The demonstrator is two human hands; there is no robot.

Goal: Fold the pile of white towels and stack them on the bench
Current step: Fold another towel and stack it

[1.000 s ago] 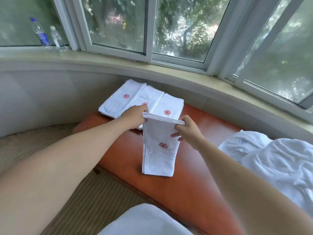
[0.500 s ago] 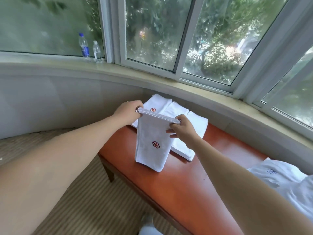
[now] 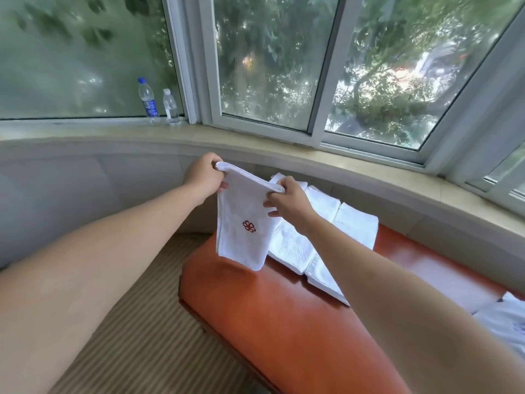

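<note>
Since the earlier frame, the folded towel (image 3: pixel 244 220) has risen clear of the bench (image 3: pixel 284 322) and shifted toward its left end; it now hangs in the air with the red emblem facing me. I pinch its top fold at both corners: left hand (image 3: pixel 203 176) on the left corner, right hand (image 3: pixel 288 199) on the right, fingers curled onto the cloth. Folded towels (image 3: pixel 326 231) lie in an overlapping row on the bench just behind it (unfolded white linen (image 3: pixel 505 317) shows at the right edge). Risk, as I judge it: the loose lower layers may splay during lowering, undoing the fold. An uneven release could land the towel askew or drag the row. Two water bottles (image 3: pixel 159 102) stand on the sill, well apart.
</note>
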